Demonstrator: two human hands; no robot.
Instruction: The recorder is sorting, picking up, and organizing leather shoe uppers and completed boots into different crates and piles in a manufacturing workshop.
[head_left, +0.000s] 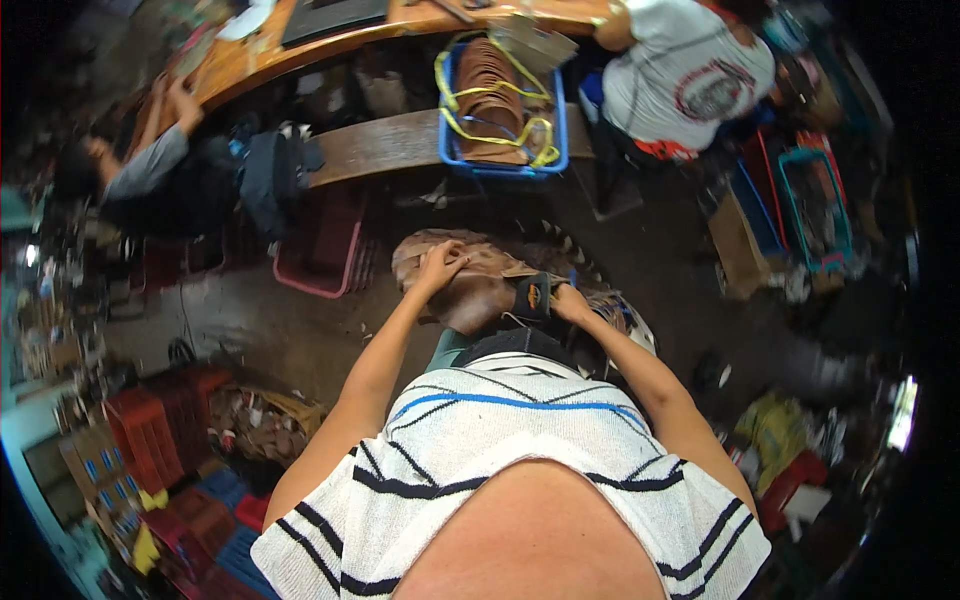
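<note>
In front of my lap lies a pile of brown, leather-like pieces, some smooth and some creased. My left hand rests on its upper left part, fingers bent and pressed together on the brown material. My right hand is closed in a fist at the right side of the pile. Right beside that fist is a dark item with an orange emblem; whether the fingers grip it or something hidden, I cannot make out. Light scraps lie to the right of this hand.
Ahead, a blue crate of stacked brown pieces with yellow strapping stands on a wooden bench. Red crates sit front left. One person sits front right, another leans at the orange-brown table. Bins stand right.
</note>
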